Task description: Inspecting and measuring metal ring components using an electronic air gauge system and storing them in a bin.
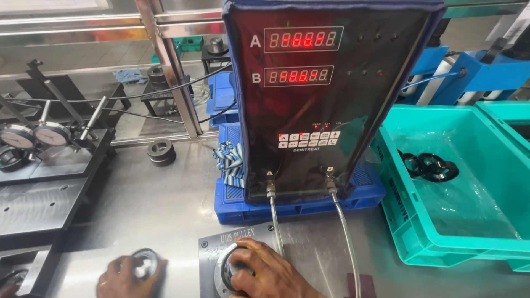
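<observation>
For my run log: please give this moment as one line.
left hand: on metal ring | right hand: pressing ring on gauge fixture plate | gauge display unit: lit

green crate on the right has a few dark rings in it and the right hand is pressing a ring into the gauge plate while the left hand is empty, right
Not quite: the left hand is not empty; the head view shows it resting on a metal ring on the steel table. The rest holds: the green crate has a few dark rings in it, and the right hand presses a ring on the gauge plate.
</observation>
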